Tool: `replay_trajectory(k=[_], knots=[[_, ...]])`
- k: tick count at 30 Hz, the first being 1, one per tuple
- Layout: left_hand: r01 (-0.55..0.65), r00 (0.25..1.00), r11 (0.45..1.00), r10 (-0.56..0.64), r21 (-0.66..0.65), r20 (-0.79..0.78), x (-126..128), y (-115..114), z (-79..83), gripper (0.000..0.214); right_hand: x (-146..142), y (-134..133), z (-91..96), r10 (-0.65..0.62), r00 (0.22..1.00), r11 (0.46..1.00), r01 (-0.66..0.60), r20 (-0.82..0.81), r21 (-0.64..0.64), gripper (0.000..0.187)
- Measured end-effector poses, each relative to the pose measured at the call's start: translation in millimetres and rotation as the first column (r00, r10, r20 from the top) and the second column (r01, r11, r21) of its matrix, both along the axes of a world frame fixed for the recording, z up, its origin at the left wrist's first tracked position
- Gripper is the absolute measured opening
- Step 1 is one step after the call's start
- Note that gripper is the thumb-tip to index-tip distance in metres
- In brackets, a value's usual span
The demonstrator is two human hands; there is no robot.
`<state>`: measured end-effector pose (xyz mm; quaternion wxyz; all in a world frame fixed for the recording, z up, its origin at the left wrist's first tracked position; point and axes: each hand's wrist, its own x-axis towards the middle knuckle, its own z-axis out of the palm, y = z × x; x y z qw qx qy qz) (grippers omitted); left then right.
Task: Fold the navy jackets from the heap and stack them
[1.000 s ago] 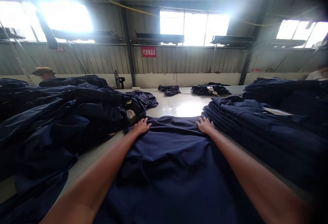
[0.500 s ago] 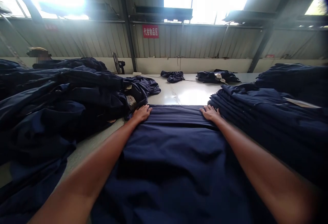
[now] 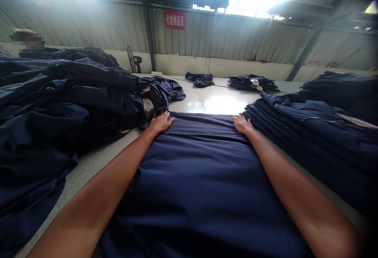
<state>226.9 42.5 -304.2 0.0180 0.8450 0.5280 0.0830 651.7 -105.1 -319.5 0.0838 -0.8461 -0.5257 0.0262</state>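
A navy-blue garment (image 3: 203,167) lies spread over the table in front of me, its far edge straight across. My left hand (image 3: 161,122) rests flat on its far left corner, fingers stretched out. On the far right corner lies my right hand (image 3: 242,123), fingers extended and slightly apart. Both palms press on the cloth without gripping it. Slight creases run across the garment between my arms. Its exact kind I cannot tell, and the near end runs out of view.
A loose heap of navy garments (image 3: 59,108) lies to the left, a neat folded stack (image 3: 307,132) to the right. Small bundles (image 3: 201,79) sit farther back on the white table (image 3: 218,102). A fan (image 3: 133,58) and a person (image 3: 28,41) are behind the heap.
The view has tilted down a little. Both hands stay on the garment's far corners, and the cloth between my arms looks smoother.
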Motion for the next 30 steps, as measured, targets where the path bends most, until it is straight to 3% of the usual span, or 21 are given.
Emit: replay_trajectory(k=[4,8,13,15,20,30], knots=[[0.052,0.997,0.991,-0.059,0.121,0.056,-3,-2,2.8,0.055,0,3,-0.3,0.000,1.000,0.999,-0.001,0.012,0.046,0.065],[0.164,0.979,0.941,-0.192,0.295,0.071,-3,-9,10.5,0.044,-3,2,1.4,0.008,0.996,0.980,-0.026,0.093,0.196,0.057],[0.161,0.986,0.986,-0.159,0.047,-0.058,1,-3,10.3,0.057,0,4,3.1,0.083,0.997,0.990,-0.082,-0.002,0.110,0.059],[0.174,0.982,0.985,-0.173,0.003,-0.079,2,2,6.9,0.059,4,7,1.3,0.109,0.993,0.991,-0.106,-0.034,0.078,0.063],[0.183,0.978,0.983,-0.186,-0.035,-0.100,0,8,3.8,0.064,10,11,-3.3,0.144,0.987,0.989,-0.143,-0.066,0.023,0.065],[0.177,0.978,0.983,-0.180,-0.043,-0.103,-3,-1,2.7,0.069,12,7,-8.2,0.155,0.984,0.988,-0.156,-0.083,-0.003,0.068]])
